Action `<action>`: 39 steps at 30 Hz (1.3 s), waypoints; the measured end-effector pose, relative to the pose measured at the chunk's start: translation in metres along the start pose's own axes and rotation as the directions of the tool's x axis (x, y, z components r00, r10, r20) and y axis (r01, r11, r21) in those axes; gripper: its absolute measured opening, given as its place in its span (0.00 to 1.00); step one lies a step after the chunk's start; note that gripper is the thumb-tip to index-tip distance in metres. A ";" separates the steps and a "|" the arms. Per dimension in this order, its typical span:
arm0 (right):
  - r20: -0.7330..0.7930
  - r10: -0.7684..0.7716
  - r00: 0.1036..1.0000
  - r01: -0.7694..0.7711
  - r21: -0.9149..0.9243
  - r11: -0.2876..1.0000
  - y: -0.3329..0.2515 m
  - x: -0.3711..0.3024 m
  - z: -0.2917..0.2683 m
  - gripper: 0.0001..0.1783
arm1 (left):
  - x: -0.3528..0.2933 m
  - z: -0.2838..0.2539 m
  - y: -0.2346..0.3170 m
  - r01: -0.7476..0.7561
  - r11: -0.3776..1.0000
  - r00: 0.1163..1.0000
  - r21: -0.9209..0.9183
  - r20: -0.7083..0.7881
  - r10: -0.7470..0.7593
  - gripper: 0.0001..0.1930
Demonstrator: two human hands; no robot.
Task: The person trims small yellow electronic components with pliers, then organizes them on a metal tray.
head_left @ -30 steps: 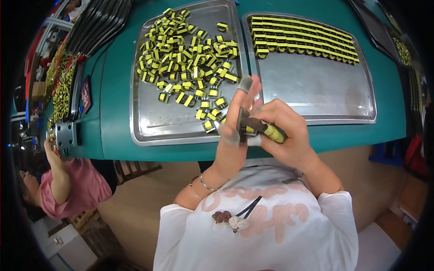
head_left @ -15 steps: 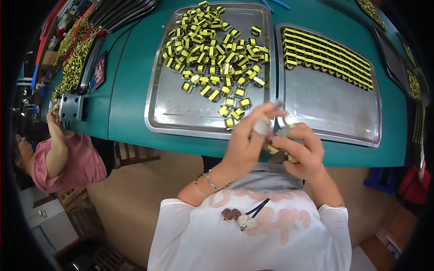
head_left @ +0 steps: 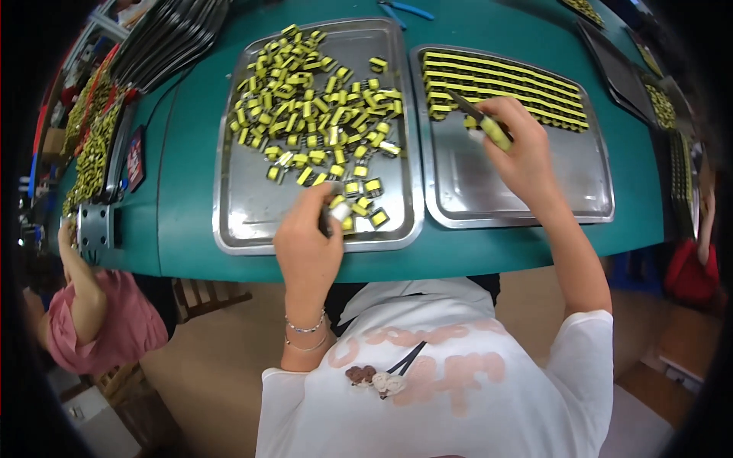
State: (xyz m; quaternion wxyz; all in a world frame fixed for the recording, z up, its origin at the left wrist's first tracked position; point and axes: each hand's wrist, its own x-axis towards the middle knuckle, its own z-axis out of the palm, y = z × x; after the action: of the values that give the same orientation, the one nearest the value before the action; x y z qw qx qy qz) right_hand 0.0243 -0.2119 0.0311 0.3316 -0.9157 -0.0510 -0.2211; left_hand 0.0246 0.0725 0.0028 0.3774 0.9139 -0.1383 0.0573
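My left hand (head_left: 309, 240) reaches over the near edge of the left metal tray (head_left: 256, 237). Its covered fingertips curl among small yellow-and-black transformers (head_left: 372, 187); whether one is between them is hidden. Above the right metal tray (head_left: 534, 206), my right hand (head_left: 523, 153) is closed around a tool with a dark narrow blade and a yellow-green handle (head_left: 496, 133). The blade points up and left, over the left end of neat transformer rows (head_left: 504, 84). A pale covered fingertip shows beside the handle, near the lowest row.
Blue-handled pliers (head_left: 408, 10) lie behind the trays on the green table (head_left: 191, 168). Dark trays are stacked (head_left: 164, 46) at far left, with another dark tray (head_left: 615, 72) at right. A co-worker in a pink top (head_left: 111, 317) sits at left; another person's arm (head_left: 706, 214) shows at right.
My hands have parted. The left moved left and down to the loose transformers; the right moved up over the right tray with the bladed tool. The whole view has shifted slightly.
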 end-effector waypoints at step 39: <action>0.128 -0.046 0.991 0.082 -0.293 0.953 0.021 0.027 0.032 0.16 | -0.002 0.007 0.003 0.205 0.262 0.979 -0.943 0.204 -0.030 0.17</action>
State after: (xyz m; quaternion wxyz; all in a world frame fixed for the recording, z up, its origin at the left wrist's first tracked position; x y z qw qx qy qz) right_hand 0.0657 -0.2101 0.0090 0.1789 -0.9647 -0.0667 -0.1814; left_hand 0.0221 0.0664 -0.0005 0.8436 0.5100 -0.1037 -0.1322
